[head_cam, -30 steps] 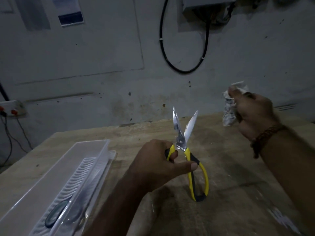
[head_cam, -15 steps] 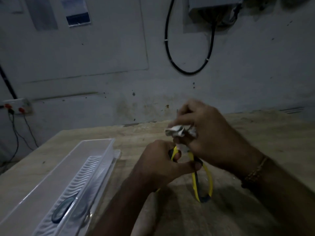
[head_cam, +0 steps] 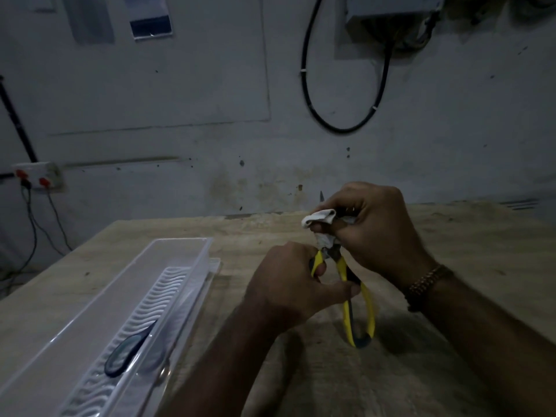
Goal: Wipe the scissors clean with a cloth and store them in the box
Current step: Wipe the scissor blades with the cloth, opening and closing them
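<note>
Yellow-and-black scissors (head_cam: 358, 302) stand upright over the wooden table, blades up. My left hand (head_cam: 288, 284) grips the left handle loop. My right hand (head_cam: 370, 227) holds a crumpled white cloth (head_cam: 320, 219) wrapped around the blades, which are hidden except for one tip poking out above the fingers. A long clear plastic box (head_cam: 180, 254) lies open at the left, with a dark oval object (head_cam: 126, 353) on its ribbed floor.
The wooden table (head_cam: 451, 251) runs up to a grey wall. A socket with red switches (head_cam: 39, 176) and dangling wires sits on the wall at left. A black cable loop (head_cam: 343, 124) hangs on the wall behind my hands.
My right hand swung in from the right with the cloth and closed it over the open blades, then slid a little higher along them. My left hand has kept its hold.
</note>
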{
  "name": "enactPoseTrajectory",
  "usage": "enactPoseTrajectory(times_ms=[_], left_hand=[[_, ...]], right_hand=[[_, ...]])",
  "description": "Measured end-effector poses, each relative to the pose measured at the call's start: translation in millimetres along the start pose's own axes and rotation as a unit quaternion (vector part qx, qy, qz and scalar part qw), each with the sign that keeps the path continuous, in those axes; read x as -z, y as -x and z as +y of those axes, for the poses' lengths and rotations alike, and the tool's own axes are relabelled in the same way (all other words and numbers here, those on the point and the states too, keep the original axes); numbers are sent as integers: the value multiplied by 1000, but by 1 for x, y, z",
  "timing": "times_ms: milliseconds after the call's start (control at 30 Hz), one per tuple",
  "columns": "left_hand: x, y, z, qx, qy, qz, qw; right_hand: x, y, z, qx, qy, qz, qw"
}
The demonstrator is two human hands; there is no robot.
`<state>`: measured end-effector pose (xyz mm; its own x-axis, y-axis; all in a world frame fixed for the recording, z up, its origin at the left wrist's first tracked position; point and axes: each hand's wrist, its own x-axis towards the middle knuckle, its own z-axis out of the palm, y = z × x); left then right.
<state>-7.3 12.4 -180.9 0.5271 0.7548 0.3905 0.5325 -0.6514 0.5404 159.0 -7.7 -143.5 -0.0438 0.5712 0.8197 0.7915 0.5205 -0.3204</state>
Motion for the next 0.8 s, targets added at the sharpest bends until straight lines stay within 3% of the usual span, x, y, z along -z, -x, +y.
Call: enactPoseTrajectory(times_ms=[167, 400, 567, 700, 800], left_hand=[[-5, 0, -1, 4, 1, -12, 1000], [-3, 0, -1, 17, 34, -27, 999], [-1, 0, -2, 27, 97, -54, 993], [-2, 0, -2, 35, 96, -53, 993], [-2, 1, -1, 29, 91, -46, 994]], right_hand=[[-3, -17, 7, -49, -47, 56, 996], [-13, -39, 18, -28, 43, 108, 993], [13, -49, 4, -52, -30, 167, 984], [29, -21, -11, -66, -71, 128, 987], [20, 4, -11, -37, 4, 30, 999]])
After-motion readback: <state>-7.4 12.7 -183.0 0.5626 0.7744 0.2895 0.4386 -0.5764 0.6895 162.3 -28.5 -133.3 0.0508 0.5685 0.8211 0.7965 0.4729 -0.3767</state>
